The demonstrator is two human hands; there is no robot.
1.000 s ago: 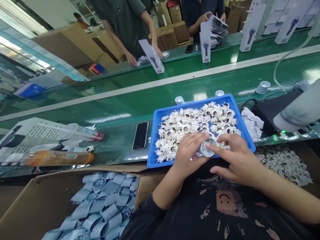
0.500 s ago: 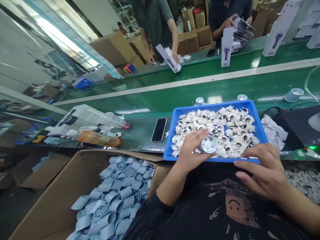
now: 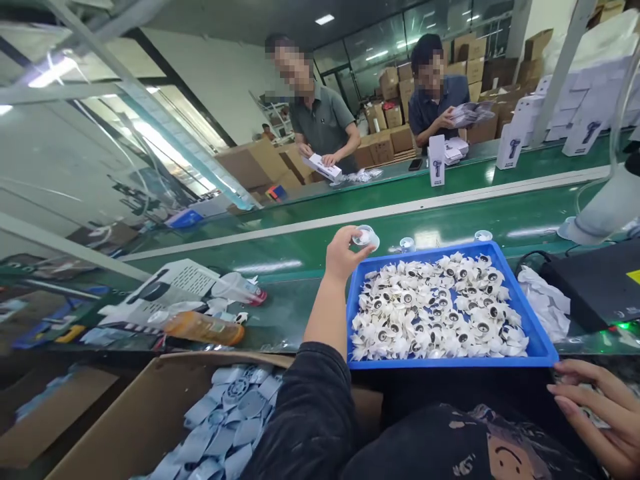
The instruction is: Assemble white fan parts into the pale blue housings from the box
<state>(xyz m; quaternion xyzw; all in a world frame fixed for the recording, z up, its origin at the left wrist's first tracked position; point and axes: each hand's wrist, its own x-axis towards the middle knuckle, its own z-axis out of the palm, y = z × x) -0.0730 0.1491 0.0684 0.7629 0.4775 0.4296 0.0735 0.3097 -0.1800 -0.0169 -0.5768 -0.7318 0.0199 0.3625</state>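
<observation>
Left hand (image 3: 343, 255) grasps pale-blue cup (image 3: 373, 240), frame centre, near blue tray's (image 3: 450, 363) far-left corner.
Right hand (image 3: 597, 408), lower right: fingers parted, beside tray's near-right corner; green belt (image 3: 285, 248) extends beyond.

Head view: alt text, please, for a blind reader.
The left hand holds a pale cylindrical part by the far left corner of a blue tray of white fan wheels; the right hand is by its near right corner. Two people work opposite.

No wording can be read on the white carton (image 3: 437, 161) beyond the blue tray (image 3: 450, 363), its characters too tiny under a dark picture, on the printed white sheet (image 3: 193, 281) left of the tray, or on the yellow label (image 3: 633, 276) right of it.
</observation>
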